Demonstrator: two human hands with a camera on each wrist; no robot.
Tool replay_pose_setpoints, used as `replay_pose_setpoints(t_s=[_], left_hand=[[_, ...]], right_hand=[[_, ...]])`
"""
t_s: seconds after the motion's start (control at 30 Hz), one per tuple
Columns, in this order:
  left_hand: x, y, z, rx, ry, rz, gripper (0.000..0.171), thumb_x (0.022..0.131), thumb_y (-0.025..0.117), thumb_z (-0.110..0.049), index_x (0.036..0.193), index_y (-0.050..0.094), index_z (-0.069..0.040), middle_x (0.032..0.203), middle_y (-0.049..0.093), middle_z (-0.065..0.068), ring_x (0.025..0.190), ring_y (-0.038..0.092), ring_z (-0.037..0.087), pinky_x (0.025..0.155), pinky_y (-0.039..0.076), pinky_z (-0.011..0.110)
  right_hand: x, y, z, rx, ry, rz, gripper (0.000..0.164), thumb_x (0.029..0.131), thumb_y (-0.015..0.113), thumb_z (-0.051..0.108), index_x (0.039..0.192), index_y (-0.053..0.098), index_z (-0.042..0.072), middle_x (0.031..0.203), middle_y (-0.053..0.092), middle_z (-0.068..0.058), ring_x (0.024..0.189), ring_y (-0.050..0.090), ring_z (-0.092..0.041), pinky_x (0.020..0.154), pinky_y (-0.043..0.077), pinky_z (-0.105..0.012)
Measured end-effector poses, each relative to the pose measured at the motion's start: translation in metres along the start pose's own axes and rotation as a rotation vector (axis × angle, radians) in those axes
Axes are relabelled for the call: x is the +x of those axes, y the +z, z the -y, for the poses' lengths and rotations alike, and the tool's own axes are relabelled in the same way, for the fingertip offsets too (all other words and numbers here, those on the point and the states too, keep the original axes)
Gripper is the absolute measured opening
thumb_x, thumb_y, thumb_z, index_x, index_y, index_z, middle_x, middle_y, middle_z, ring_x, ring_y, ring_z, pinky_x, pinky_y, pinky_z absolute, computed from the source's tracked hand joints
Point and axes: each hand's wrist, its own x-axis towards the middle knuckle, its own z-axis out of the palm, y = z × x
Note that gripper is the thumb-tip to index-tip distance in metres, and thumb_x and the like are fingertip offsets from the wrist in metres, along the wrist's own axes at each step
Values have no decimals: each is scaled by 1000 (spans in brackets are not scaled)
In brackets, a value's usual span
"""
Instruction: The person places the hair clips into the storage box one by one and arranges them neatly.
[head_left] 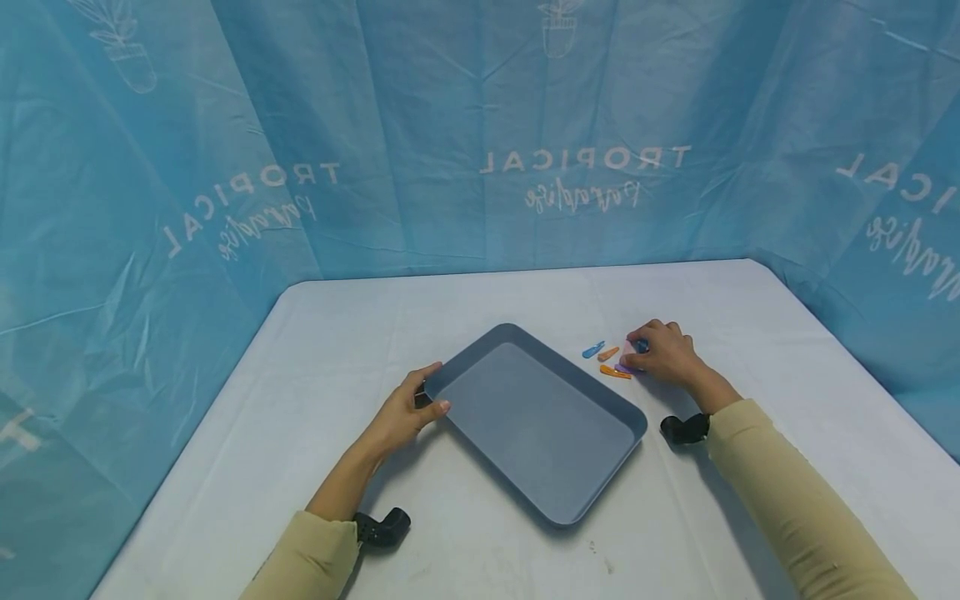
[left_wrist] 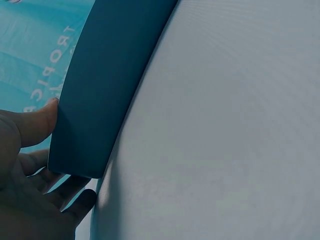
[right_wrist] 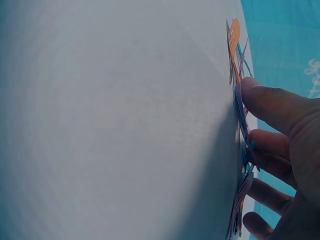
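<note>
A shallow grey-blue rectangular tray [head_left: 536, 425] lies at an angle in the middle of the white table. My left hand [head_left: 401, 417] grips its left corner, thumb at the rim and fingers around the outside; the left wrist view shows fingertips by the tray's lower edge [left_wrist: 80, 160]. Right of the tray, my right hand [head_left: 663, 354] pinches at a small heap of hair clips, pink, purple and dark blue, partly hidden by the fingers. Beside them lie a blue clip [head_left: 592, 350] and orange clips [head_left: 615, 372]. In the right wrist view an orange clip [right_wrist: 234, 37] stands out above the thumb.
White cloth covers the table [head_left: 390, 325], its far edge against a blue printed curtain [head_left: 420, 125] that also runs along both sides. A black wrist camera [head_left: 384, 528] sits at the left cuff, another black camera [head_left: 684, 429] at the right cuff.
</note>
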Motion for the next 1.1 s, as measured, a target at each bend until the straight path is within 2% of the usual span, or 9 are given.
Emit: replay_pose_setpoints(t_s=[0.3, 0.43, 0.8, 1.1], left_hand=[[-2, -1, 0, -24, -10, 25, 69, 94, 60, -24, 151, 22, -18, 157, 15, 17, 144, 13, 42, 110, 25, 60], [-2, -2, 0, -29, -11, 30, 68, 94, 59, -23, 151, 22, -19, 158, 14, 17, 145, 11, 42, 111, 23, 60], [-2, -1, 0, -44, 7, 31, 66, 96, 56, -22, 151, 22, -17, 157, 14, 19, 144, 14, 43, 107, 31, 59], [-2, -1, 0, -25, -8, 26, 66, 95, 57, -22, 151, 21, -19, 157, 15, 18, 144, 15, 42, 109, 29, 59]], right_hand=[[-1, -2, 3, 11, 11, -4, 52, 86, 66, 33, 127, 57, 2, 134, 46, -22, 125, 33, -43, 100, 26, -62], [-2, -7, 8, 47, -15, -19, 51, 86, 66, 31, 128, 56, 3, 133, 47, -22, 124, 33, -42, 102, 24, -60], [-8, -26, 39, 77, -155, -82, 53, 83, 72, 30, 126, 58, 4, 128, 55, -20, 120, 40, -38, 100, 28, -57], [-19, -37, 70, 122, -321, -95, 50, 84, 71, 26, 126, 58, 3, 124, 57, -18, 119, 43, -37, 101, 25, -61]])
